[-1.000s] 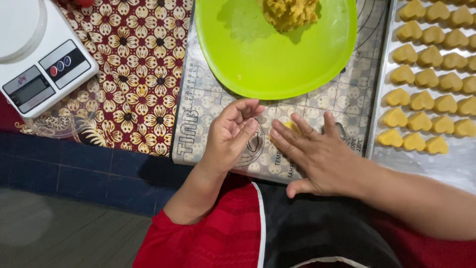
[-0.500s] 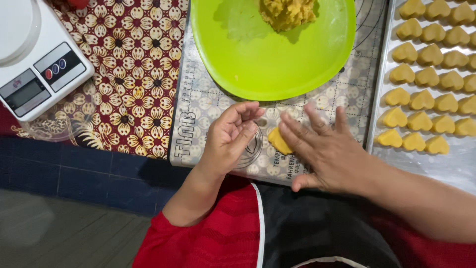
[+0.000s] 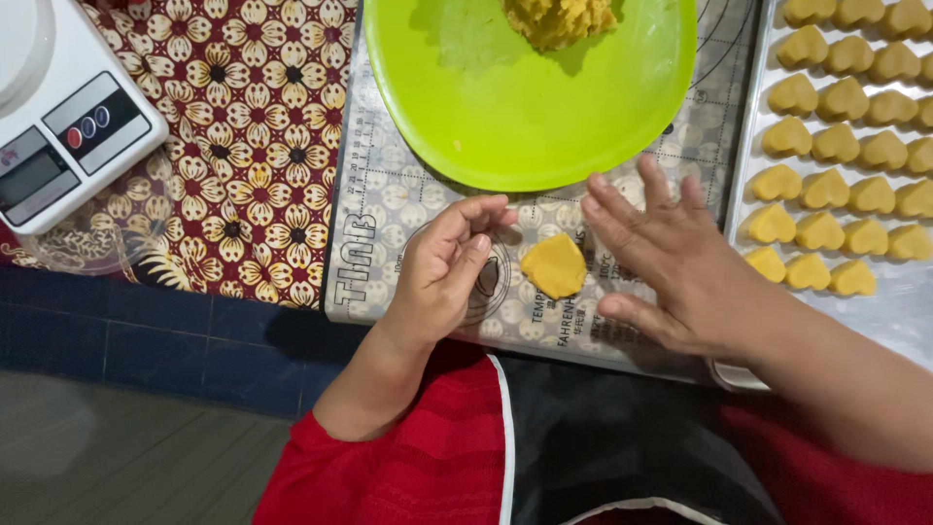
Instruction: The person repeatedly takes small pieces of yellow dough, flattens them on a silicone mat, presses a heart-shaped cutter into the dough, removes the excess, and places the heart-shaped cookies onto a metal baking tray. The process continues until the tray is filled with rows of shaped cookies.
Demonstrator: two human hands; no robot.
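A flattened yellow dough piece [image 3: 554,264] lies on the printed baking mat [image 3: 389,204], between my two hands. My left hand [image 3: 442,277] rests on the mat just left of it, fingers curled around what looks like a small clear round mould [image 3: 492,279]. My right hand [image 3: 671,262] is open to the right of the dough, fingers spread and flat, not touching it. A lime-green plate [image 3: 525,126] beyond the hands holds a lump of yellow dough [image 3: 559,19].
A metal tray [image 3: 904,301] on the right carries rows of heart-shaped dough pieces [image 3: 836,146]. A white kitchen scale [image 3: 58,117] sits at the far left on a red floral cloth [image 3: 243,117]. Blue tiles [image 3: 146,331] run along the near edge.
My right hand has lifted off the dough and slid right, uncovering the flattened piece. My left hand stays curled in the same spot.
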